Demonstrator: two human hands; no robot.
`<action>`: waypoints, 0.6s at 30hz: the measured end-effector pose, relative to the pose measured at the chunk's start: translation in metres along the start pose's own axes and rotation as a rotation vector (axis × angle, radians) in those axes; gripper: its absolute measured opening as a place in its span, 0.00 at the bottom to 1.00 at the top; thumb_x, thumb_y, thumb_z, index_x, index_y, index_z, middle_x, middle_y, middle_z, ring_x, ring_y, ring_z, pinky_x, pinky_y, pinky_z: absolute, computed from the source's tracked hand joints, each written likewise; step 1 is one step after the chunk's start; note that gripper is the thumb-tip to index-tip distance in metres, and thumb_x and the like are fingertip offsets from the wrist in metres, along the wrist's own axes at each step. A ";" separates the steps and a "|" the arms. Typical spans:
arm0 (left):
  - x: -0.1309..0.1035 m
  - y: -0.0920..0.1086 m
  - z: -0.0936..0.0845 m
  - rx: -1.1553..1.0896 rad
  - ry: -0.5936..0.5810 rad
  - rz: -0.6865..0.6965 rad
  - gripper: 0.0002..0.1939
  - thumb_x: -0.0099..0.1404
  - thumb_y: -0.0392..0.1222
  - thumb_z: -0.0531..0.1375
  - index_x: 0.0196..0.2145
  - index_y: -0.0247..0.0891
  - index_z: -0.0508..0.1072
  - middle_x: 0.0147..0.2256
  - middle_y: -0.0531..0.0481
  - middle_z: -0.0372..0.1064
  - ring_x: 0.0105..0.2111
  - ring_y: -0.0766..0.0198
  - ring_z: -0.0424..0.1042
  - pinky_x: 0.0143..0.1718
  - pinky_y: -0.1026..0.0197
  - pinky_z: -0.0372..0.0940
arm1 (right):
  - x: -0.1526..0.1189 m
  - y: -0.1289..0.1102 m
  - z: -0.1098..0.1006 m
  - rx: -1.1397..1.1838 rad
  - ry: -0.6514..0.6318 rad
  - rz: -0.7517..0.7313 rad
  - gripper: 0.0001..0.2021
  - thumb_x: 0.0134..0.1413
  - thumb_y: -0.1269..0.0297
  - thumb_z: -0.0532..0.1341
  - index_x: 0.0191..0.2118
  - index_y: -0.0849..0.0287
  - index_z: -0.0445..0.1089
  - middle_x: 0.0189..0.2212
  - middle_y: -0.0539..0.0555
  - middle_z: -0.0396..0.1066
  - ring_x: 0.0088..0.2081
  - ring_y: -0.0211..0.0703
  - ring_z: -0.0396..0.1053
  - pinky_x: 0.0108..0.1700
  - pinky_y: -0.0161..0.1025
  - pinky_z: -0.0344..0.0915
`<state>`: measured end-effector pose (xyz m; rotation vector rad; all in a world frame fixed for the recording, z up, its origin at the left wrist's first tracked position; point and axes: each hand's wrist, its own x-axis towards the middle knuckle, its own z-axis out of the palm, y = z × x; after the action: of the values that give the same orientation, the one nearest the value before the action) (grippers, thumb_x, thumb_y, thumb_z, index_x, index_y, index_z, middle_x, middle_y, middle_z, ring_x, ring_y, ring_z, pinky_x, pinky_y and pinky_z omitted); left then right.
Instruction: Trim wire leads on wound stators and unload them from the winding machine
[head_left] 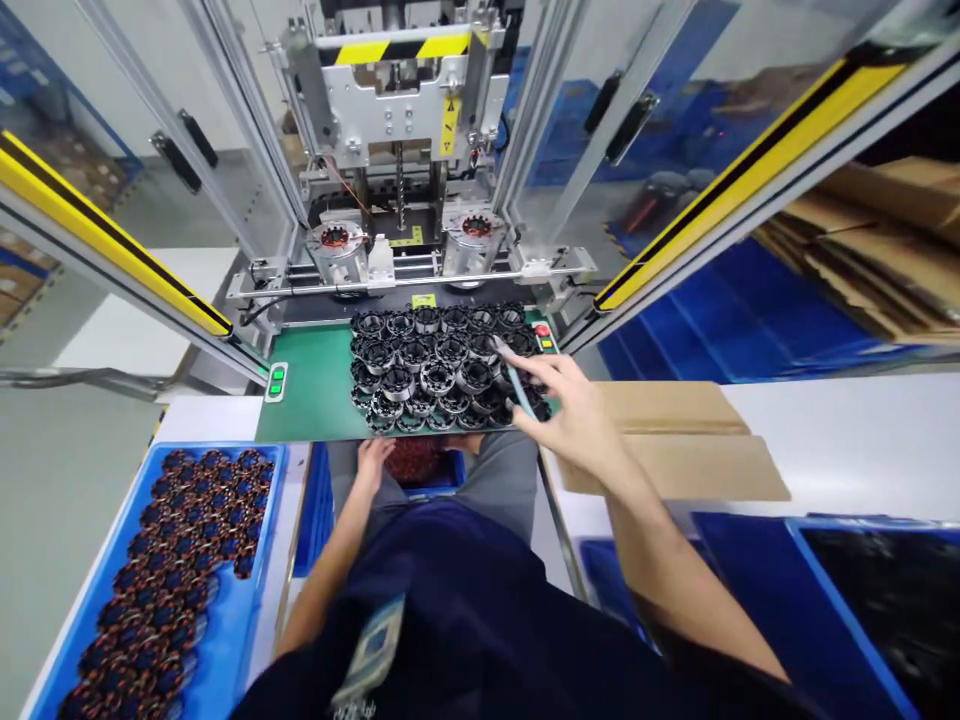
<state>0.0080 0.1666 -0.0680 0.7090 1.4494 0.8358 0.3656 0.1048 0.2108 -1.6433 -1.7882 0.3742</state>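
Observation:
Rows of black and silver ring-shaped parts [437,377] are stacked on a green work surface [307,400]. My right hand [562,405] is at the right side of the stack, its fingers closed round a thin tool with pale blue-grey handles [519,388]. The tool's metal tip lies over the rings. My left hand [375,460] rests low by my left thigh, at the front edge of the green surface, near a container of reddish parts [416,462]. What its fingers hold, if anything, is hidden.
Behind the rings stands a machine [397,120] with two round fixtures. A blue tray [232,640] of copper-wound rings is at the left. Flat cardboard [675,465] lies at the right. Yellow-striped posts flank the work surface. A green button box [277,382] sits at its left edge.

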 end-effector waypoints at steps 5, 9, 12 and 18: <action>-0.013 -0.049 0.000 -0.283 -0.049 -0.377 0.33 0.86 0.64 0.63 0.73 0.37 0.75 0.71 0.32 0.73 0.69 0.42 0.76 0.72 0.35 0.74 | 0.047 -0.005 0.034 -0.106 -0.068 -0.107 0.32 0.77 0.55 0.64 0.82 0.45 0.73 0.70 0.64 0.75 0.71 0.67 0.74 0.78 0.69 0.73; -0.017 -0.045 -0.040 -0.318 -0.082 -0.491 0.41 0.85 0.67 0.61 0.81 0.38 0.65 0.75 0.28 0.67 0.74 0.38 0.72 0.74 0.34 0.72 | 0.058 0.002 0.051 -0.297 -0.232 -0.115 0.31 0.87 0.48 0.52 0.84 0.47 0.69 0.83 0.65 0.67 0.82 0.70 0.65 0.85 0.76 0.60; -0.031 -0.021 -0.079 -0.218 -0.196 -0.436 0.45 0.81 0.70 0.64 0.81 0.36 0.65 0.72 0.27 0.72 0.76 0.37 0.73 0.78 0.33 0.67 | 0.060 0.005 0.041 -0.304 -0.269 -0.147 0.32 0.89 0.47 0.49 0.85 0.47 0.69 0.85 0.64 0.65 0.85 0.67 0.60 0.88 0.78 0.54; -0.091 0.112 -0.149 0.362 -0.567 -0.242 0.41 0.47 0.60 0.89 0.58 0.49 0.90 0.57 0.36 0.86 0.69 0.23 0.79 0.79 0.23 0.62 | 0.129 -0.001 -0.030 -0.314 -0.215 -0.264 0.33 0.87 0.45 0.55 0.84 0.56 0.69 0.75 0.68 0.78 0.73 0.67 0.77 0.78 0.67 0.73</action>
<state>-0.1422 0.1405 0.0725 0.9285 1.1398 0.1541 0.3865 0.2214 0.2691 -1.5892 -2.2895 0.1594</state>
